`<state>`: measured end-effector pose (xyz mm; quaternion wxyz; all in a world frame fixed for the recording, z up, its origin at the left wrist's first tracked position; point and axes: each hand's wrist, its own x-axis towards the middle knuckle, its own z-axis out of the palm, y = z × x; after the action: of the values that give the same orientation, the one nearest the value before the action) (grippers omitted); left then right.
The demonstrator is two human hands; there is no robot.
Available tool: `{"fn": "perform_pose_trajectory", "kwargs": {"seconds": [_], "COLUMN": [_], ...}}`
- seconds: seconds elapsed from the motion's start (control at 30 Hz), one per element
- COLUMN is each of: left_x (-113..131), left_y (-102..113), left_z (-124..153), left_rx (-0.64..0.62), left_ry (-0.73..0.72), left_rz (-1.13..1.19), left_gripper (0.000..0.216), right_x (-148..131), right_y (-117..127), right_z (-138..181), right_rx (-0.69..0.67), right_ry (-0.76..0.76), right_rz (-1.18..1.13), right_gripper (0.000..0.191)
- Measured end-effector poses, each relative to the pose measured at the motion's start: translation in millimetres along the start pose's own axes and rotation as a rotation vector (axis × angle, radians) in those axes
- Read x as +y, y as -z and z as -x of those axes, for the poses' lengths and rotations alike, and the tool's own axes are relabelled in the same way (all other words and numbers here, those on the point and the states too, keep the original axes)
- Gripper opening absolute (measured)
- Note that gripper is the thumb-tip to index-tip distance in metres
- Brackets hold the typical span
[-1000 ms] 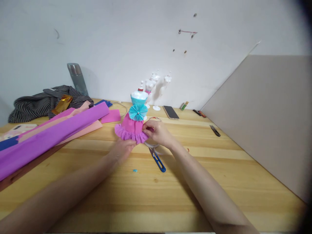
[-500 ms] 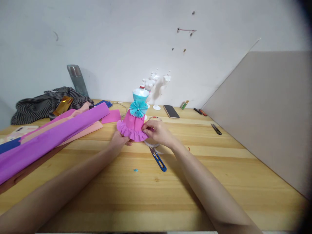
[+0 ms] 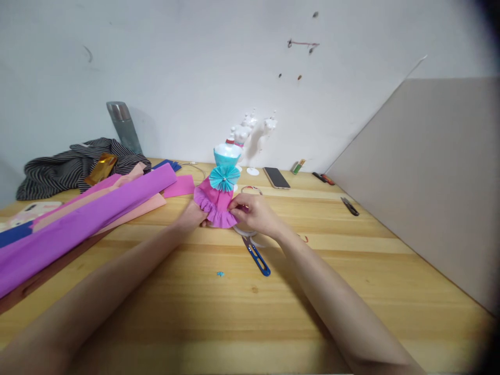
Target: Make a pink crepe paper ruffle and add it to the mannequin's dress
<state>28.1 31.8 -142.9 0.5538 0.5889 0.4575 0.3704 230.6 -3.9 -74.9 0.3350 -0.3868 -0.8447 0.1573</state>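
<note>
A small dress form stands upright on the table, dressed in a turquoise top with a pleated turquoise rosette at the waist. Below it hangs a pink paper skirt with a ruffled purple hem. My right hand pinches the hem's right side between thumb and fingers. On the left, my left hand reaches under the raised hem; its fingers are mostly hidden by the ruffle. Blue thread snips lie just in front of a ring-shaped roll partly behind my right hand.
Rolled purple paper and peach sheets cover the left, before a striped cloth and a bottle. More white forms stand by the wall. A phone and a dark cutter lie right; a turquoise scrap lies in front.
The left side of the ruffled hem has been lifted and folded up, with my left hand moved in under it. My right hand keeps its pinch on the right side. The view has shifted slightly.
</note>
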Motion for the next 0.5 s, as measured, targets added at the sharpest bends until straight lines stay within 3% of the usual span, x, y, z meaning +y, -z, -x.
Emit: {"fn": "perform_pose_trajectory", "kwargs": {"seconds": [0.1, 0.3, 0.5], "left_x": [1, 4, 8], "left_y": [7, 28, 29], "left_z": [-1, -3, 1], "left_rx": [-0.004, -0.056, -0.066], "left_ry": [-0.026, -0.065, -0.120], "left_rz": [-0.044, -0.067, 0.009], "left_gripper": [0.015, 0.019, 0.016], "right_x": [-1, -6, -13], "right_y": [0, -6, -16], "right_z": [1, 2, 4], "right_rx": [-0.004, 0.006, -0.017], "right_ry": [0.001, 0.004, -0.051], "right_rz": [-0.008, -0.029, -0.058], "right_gripper": [0.016, 0.016, 0.018]}}
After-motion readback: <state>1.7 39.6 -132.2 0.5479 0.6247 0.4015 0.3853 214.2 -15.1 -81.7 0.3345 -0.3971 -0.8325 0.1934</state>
